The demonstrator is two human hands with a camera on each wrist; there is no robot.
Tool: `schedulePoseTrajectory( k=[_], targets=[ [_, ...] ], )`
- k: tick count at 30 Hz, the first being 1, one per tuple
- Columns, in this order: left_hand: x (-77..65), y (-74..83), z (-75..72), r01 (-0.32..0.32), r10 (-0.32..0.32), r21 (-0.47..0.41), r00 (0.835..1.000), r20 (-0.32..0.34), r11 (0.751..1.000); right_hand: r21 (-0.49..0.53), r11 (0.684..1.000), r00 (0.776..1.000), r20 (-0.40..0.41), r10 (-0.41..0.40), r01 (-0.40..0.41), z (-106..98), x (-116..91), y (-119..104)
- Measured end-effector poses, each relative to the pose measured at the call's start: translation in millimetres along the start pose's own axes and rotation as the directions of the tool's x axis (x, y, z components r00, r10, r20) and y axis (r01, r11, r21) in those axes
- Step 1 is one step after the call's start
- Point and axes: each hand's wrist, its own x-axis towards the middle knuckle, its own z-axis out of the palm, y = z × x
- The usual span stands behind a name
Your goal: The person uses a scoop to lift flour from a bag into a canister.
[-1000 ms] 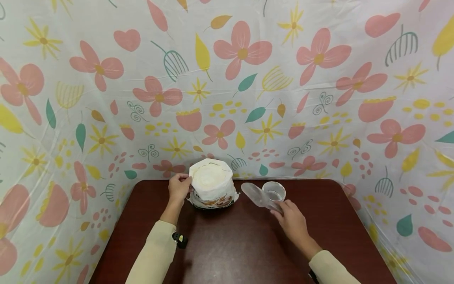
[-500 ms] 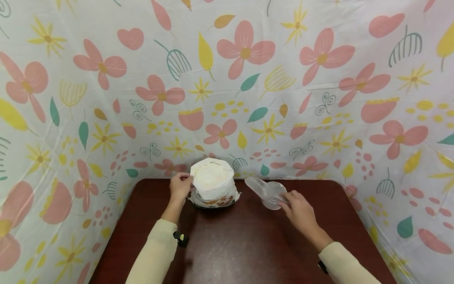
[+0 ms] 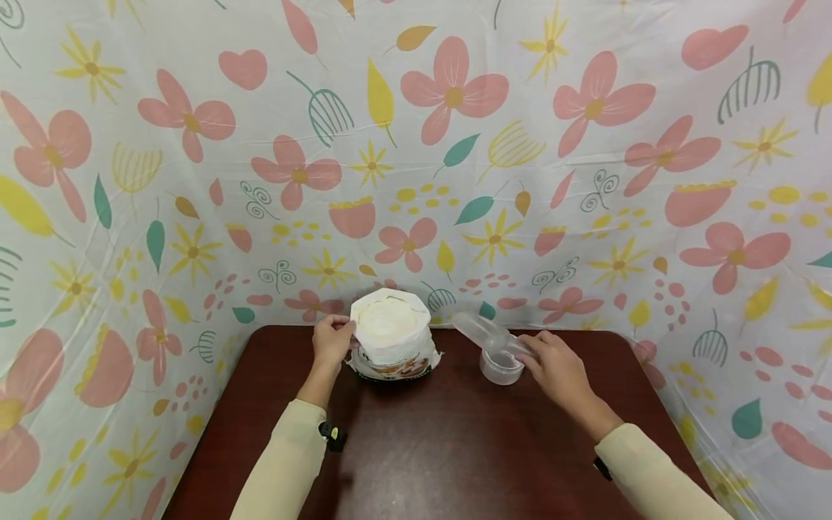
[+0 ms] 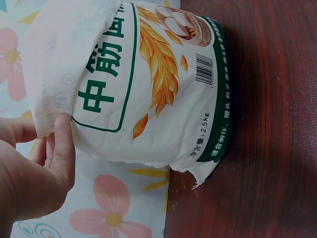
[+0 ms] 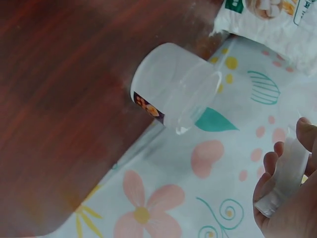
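A white flour bag with a folded-down top stands at the back of the table; pale flour shows in its mouth. My left hand pinches the bag's folded rim between thumb and fingers, as the left wrist view confirms on the printed bag. In my right hand is the handle of a clear plastic scoop, raised and tilted above a clear plastic tub. Whether the scoop contains flour I cannot tell. From the right wrist, the tub shows a dark label, and the scoop's handle lies within the curled fingers.
The dark red-brown table ends at a flower-print cloth backdrop right behind the bag and tub. A black band sits on the left wrist.
The right hand has moved the scoop rightward and up, from beside the tub to above it. The left hand keeps its pinch on the bag's rim. The head view has shifted slightly.
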Motion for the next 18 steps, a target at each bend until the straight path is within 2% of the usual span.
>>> schedulePoseTrajectory(
  k=[6, 13, 18],
  targets=[
    [-0.1, -0.8, 0.5, 0.000, 0.000, 0.000, 1.000, 0.005, 1.000, 0.001, 1.000, 0.999, 0.030, -0.025, 0.025, -9, 10, 1],
    [-0.2, -1.3, 0.0, -0.008, 0.008, -0.007, 1.000, 0.004, 1.000, 0.020, 1.000, 0.996, 0.089, -0.020, 0.019, -19, 26, 0],
    [-0.1, -1.5, -0.9, -0.007, 0.007, -0.014, 1.000, 0.006, 1.000, 0.024, 0.998, 0.995, 0.076, -0.057, 0.056, -24, 36, 0]
  ],
)
